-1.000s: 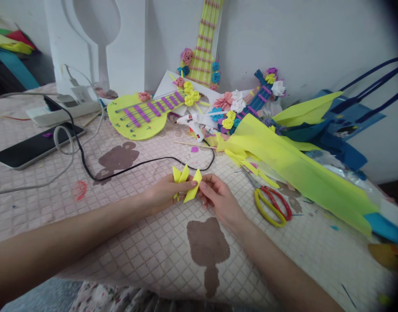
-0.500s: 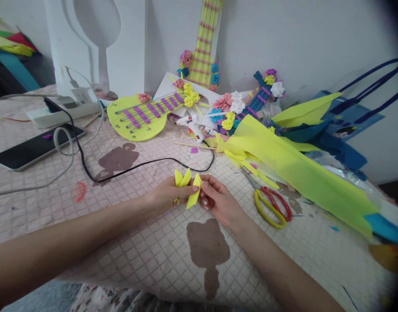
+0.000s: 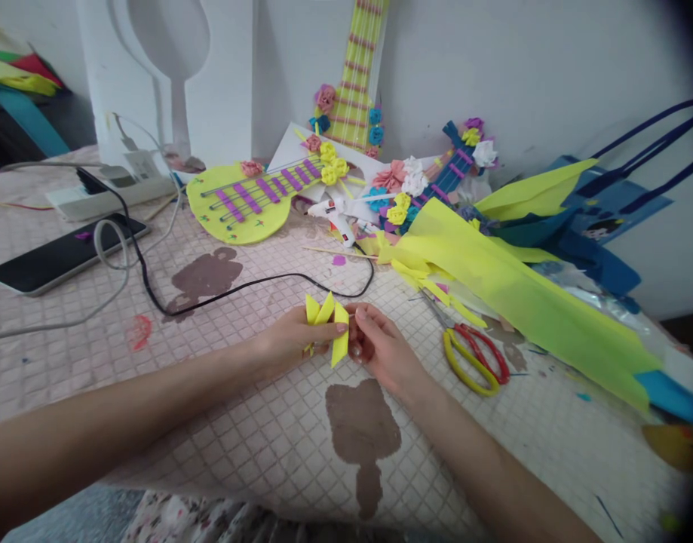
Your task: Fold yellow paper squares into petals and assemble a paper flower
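My left hand (image 3: pixel 295 337) pinches a folded yellow paper strip (image 3: pixel 340 343), with pointed yellow ends standing up between thumb and fingers. Close against it on the right, my right hand (image 3: pixel 377 343) has its thumb and fingertips pressed together at the strip's right edge; what lies between those fingertips is too small to make out. Scissors (image 3: pixel 475 360) with red and yellow handles lie to the right of my hands. Beyond my hands, a white glue gun (image 3: pixel 335 219) rests near a yellow guitar-shaped craft (image 3: pixel 241 207).
Yellow crepe paper (image 3: pixel 504 294) spreads across the right side. A black cable (image 3: pixel 238 283) curves over the quilted tablecloth (image 3: pixel 256 437). A phone-like black slab (image 3: pixel 52 256) and a power strip (image 3: pixel 91 197) are at left. Paper flowers and a blue bag (image 3: pixel 617 204) are behind.
The front fold of the yellow strip has turned more upright between my hands. My right fingertips have shifted slightly; both arms are nearly where they were.
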The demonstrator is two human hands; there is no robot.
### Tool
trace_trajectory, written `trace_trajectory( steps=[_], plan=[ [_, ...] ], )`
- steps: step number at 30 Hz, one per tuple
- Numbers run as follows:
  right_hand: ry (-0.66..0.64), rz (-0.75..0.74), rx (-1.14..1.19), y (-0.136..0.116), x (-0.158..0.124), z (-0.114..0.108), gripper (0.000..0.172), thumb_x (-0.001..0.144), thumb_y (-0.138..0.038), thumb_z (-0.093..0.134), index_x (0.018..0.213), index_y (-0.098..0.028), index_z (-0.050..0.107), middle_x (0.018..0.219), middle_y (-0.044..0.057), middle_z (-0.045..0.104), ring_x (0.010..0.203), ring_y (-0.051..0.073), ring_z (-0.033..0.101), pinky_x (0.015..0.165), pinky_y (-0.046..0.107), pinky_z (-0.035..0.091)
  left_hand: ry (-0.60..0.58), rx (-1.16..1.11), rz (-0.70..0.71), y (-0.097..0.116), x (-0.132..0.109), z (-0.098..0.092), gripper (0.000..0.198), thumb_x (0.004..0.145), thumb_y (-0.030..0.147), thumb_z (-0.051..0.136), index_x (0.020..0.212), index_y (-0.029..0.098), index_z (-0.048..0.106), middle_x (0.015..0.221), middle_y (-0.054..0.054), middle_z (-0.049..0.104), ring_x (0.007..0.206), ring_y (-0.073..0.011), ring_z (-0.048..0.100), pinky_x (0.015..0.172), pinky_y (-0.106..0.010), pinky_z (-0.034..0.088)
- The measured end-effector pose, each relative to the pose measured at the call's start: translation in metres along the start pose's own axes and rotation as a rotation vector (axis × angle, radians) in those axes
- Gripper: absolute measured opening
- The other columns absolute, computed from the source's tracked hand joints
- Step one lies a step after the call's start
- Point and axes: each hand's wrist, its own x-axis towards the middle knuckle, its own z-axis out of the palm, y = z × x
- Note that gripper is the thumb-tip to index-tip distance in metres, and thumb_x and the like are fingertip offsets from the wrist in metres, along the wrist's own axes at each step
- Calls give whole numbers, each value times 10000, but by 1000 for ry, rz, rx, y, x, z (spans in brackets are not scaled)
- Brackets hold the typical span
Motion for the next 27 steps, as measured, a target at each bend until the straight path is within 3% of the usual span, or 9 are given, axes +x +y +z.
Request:
trace_trajectory(
  steps=[5,10,15,17,22,27],
  plan=[
    [40,-129,-222,-1,-3,3,236,771,-408,679,827,-208,566,662,-49,523,533,66,449,472,200,363,117,47,76,0,0,-3,208,754,331,697,768,135,628,703,-2,564,636,-99,475,570,-223,320],
    [84,-142,-320,-3,-4,4,243,729,-377,715,840,-209,578,728,-31,573,560,74,472,476,208,377,126,60,63,-2,0,-4,234,728,352,720,779,146,621,687,13,520,617,-93,424,552,-226,286],
    [53,-83,-265,-4,-3,1,296,712,-341,729,928,-212,574,665,-47,597,499,72,478,471,219,385,89,-2,32,0,-1,-1,231,751,344,712,797,137,619,715,9,540,623,-76,434,559,-210,308],
    [75,-81,-250,-6,-3,-2,299,700,-339,739,926,-199,602,671,-36,607,510,75,486,478,222,381,124,-75,5,4,0,0,240,779,356,684,823,130,616,753,-1,559,585,-55,414,531,-195,298],
    [150,-56,-85,-9,-4,-2,204,689,-323,751,753,-188,614,655,-42,578,521,59,451,494,214,347,190,-222,-47,9,1,1,195,834,305,581,935,138,577,895,-36,603,475,-24,347,473,-199,283],
    [43,63,132,-4,-5,3,183,666,-277,774,736,-193,628,754,-26,607,646,78,513,587,215,392,152,-189,35,8,-2,6,169,843,286,582,940,149,601,766,0,565,514,-45,385,496,-195,307]
  ],
)
